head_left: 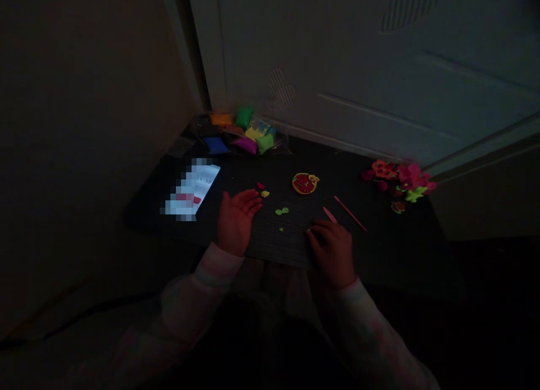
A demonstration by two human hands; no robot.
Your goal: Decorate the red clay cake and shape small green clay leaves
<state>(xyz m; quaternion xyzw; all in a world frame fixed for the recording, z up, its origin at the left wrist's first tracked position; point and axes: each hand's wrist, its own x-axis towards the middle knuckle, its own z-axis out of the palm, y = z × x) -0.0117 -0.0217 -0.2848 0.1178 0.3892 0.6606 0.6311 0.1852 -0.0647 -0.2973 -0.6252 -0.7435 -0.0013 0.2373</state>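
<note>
My left hand (237, 220) is turned palm up over the table's front part, fingers stretched and slightly curled, holding nothing. Just beyond its fingertips lie a small red clay piece (261, 185) and a yellow clay piece (265, 193). My right hand (335, 250) rests low at the table's front, thumb and forefinger pinched; a tiny pale spot shows at the tips, too small to name. Between the hands lie light green clay leaves (282, 211) and a smaller green bit (281, 229). A pink flat modelling tool (329, 214) lies partly behind my right hand, beside a thin pink stick tool (350, 213).
A round red clay piece with a yellow rim and bow (304, 183) lies mid-table. Lit phone (202, 190) at left; bags of coloured clay (244, 135) at back left; clay flowers (400, 179) at right. A pale panelled surface (337, 58) rises behind the dark table (257, 243). Light is dim.
</note>
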